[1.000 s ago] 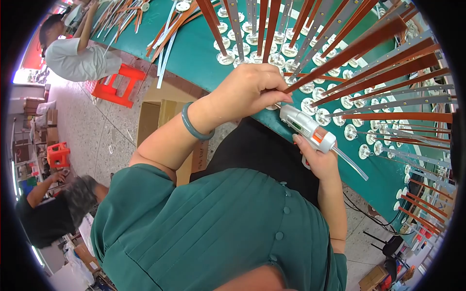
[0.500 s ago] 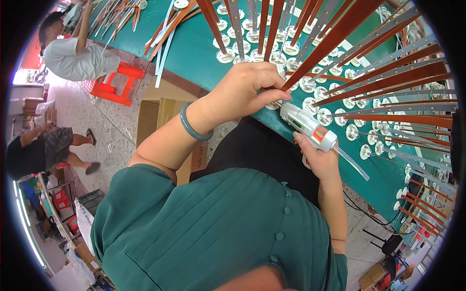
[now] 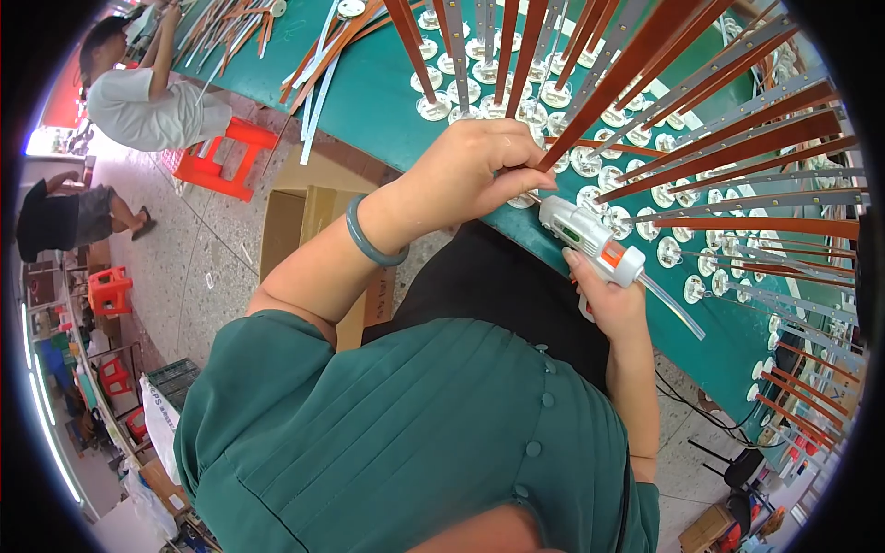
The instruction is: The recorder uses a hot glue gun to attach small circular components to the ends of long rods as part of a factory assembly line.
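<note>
My right hand (image 3: 608,293) grips a white hot glue gun (image 3: 579,230), its fingers around the handle. A clear glue stick (image 3: 673,307) sticks out of the gun's rear end. The nozzle lies just below the fingertips of my left hand (image 3: 479,170). That hand is closed in a pinch on the lower end of a long brown strip (image 3: 604,92), which rises toward the upper right. My fingers partly hide the strip's end. Around it stand several round white bases (image 3: 585,161) with brown strips and grey LED strips (image 3: 737,76) rising from them.
A green table (image 3: 369,120) carries the bases and a pile of loose strips (image 3: 336,46). An open cardboard box (image 3: 286,217) sits below its edge. At the far left another person (image 3: 147,106) works beside a red stool (image 3: 230,157); a second person (image 3: 69,217) is on the floor area.
The glue gun and both hands have shifted very slightly to the right in the picture, still close together. In the background, the walking person has moved, uncovering a red stool.
</note>
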Action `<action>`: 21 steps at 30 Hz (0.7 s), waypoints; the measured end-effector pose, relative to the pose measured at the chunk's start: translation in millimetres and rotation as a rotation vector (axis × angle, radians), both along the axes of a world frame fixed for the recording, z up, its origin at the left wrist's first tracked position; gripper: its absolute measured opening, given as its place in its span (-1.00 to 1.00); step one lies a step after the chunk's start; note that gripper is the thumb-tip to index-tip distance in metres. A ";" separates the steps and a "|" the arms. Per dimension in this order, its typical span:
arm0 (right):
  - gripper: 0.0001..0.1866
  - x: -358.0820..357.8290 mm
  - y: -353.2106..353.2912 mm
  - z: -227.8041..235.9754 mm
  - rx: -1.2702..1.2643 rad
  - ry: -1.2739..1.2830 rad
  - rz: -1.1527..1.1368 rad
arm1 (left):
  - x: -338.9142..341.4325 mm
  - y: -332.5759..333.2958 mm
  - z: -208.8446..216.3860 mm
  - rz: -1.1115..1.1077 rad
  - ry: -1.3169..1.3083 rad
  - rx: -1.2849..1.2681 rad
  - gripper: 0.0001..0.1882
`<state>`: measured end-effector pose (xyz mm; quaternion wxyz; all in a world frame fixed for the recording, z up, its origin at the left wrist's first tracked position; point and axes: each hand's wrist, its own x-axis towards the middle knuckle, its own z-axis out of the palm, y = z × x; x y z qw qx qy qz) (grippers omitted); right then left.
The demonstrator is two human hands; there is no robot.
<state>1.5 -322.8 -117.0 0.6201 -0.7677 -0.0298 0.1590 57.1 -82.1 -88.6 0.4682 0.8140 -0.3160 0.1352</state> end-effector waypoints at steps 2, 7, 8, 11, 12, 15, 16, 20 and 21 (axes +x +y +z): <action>-0.70 0.8 -6.0 -2.7 -0.013 0.038 -0.001 | 0.3 1.0 2.5 0.029 -0.021 0.083 -0.86; -0.71 -5.5 -28.7 -15.3 0.082 0.095 -0.007 | -3.7 5.2 12.1 -0.003 0.008 0.079 -0.94; -0.71 -6.6 -32.8 -18.1 0.143 0.077 0.013 | -4.2 5.7 12.9 -0.047 0.026 0.054 -0.92; -0.70 -6.8 -36.5 -20.2 0.222 0.061 0.046 | -2.3 3.8 12.7 -0.048 0.016 0.040 -0.88; -0.70 -6.7 -36.8 -20.5 0.238 0.063 0.060 | -2.4 2.3 12.3 -0.048 0.017 0.041 -0.88; -0.68 -6.6 -35.0 -19.9 0.211 0.049 0.063 | -1.0 -0.7 11.4 -0.012 0.043 0.052 -0.83; -0.68 -6.6 -34.4 -19.7 0.211 0.051 0.062 | -1.7 -0.6 11.2 -0.016 0.023 0.074 -0.81; -0.68 -3.4 -26.6 -12.3 0.154 0.029 0.085 | -5.9 3.8 11.7 0.008 0.009 0.147 -0.76; -0.67 -2.5 -24.1 -10.7 0.139 -0.006 0.101 | -7.7 2.8 11.4 0.007 0.010 0.148 -0.76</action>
